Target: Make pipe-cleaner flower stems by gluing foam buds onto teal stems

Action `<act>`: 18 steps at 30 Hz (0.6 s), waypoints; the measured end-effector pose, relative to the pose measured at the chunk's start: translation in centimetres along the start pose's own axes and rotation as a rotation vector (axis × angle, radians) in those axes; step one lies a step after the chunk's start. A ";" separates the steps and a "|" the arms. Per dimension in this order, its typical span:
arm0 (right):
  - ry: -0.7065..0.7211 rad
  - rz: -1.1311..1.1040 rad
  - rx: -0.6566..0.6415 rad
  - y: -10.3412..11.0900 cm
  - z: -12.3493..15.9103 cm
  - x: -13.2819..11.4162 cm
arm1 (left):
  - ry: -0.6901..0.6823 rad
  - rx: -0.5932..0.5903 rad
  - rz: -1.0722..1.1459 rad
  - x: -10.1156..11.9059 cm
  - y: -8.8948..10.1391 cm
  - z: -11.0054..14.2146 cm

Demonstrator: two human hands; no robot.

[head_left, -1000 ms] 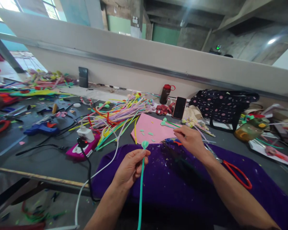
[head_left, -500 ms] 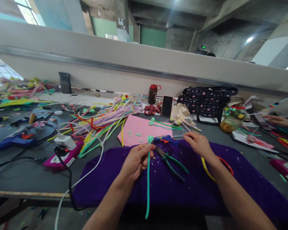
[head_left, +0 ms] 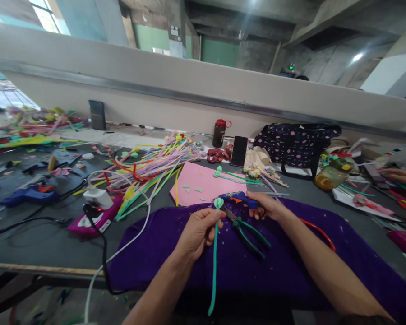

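My left hand [head_left: 203, 230] pinches the stem of a mint-green pipe-cleaner flower [head_left: 215, 266]. Its small knotted head stands above my fingertips and the long stem hangs down. Around the rear part of a blue hot glue gun [head_left: 233, 197] with an orange trigger, the fingers of my right hand [head_left: 265, 206] are closed. The gun lies on the purple cloth [head_left: 189, 280], its nozzle end near the flower head. Between my hands, green-handled pliers [head_left: 252, 234] rest on the cloth, jaws toward the flower.
Behind the cloth lies a pink sheet [head_left: 189, 180] with green scraps. Many pipe cleaners [head_left: 152, 167] are heaped left of it, near a magenta power strip [head_left: 98, 219] with cables. A phone [head_left: 239, 151], bottle [head_left: 219, 133] and dark bag [head_left: 296, 146] stand behind. Another person's hand [head_left: 401, 176] is far right.
My right hand has moved left from a spot near the clear glue stick onto the glue gun. My left hand still pinches the flower. The whole view has shifted slightly.
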State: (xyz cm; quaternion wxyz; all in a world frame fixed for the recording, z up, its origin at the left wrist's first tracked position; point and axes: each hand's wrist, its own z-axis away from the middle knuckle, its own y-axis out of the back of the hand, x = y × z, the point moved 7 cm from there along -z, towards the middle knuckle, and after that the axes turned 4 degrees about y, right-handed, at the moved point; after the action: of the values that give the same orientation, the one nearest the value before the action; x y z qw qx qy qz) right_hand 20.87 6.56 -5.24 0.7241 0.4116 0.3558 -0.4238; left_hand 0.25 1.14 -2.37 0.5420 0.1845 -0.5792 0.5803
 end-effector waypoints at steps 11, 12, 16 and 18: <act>0.145 -0.248 0.052 -3.1 0.8 -1.5 | -0.023 0.000 0.044 0.1 0.4 0.3; 0.188 -0.269 0.068 -2.9 1.3 -2.0 | -0.027 -0.001 0.054 0.1 0.4 0.3; 0.444 -0.338 0.221 -1.2 4.2 -4.4 | -0.048 0.024 0.064 0.4 0.7 0.4; 0.531 -0.331 0.314 -0.5 5.7 -5.1 | -0.064 0.045 0.043 0.5 0.8 0.5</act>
State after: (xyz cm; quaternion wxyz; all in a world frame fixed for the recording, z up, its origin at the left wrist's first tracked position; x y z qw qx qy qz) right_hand 19.40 2.92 1.39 0.4556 0.5505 0.5243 -0.4631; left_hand -0.76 1.16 -2.15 0.5065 0.2027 -0.5866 0.5985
